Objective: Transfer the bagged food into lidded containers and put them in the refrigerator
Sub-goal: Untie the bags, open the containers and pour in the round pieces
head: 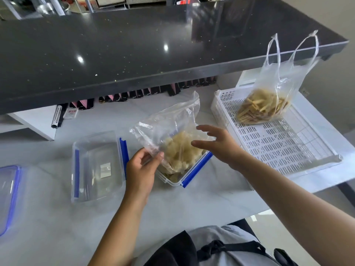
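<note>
Now the left hand (141, 169) pinches the clear bag (167, 123) of pale food, which sits in the open container (196, 169) on the table (172, 208). The right hand (219, 144) has fingers spread wide, just beside the bag.

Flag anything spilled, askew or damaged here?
Nothing spilled or damaged. The container sits skewed relative to the lid beside it, and the bag of pale chunks slumps inside it, pinched by the left hand.
</note>
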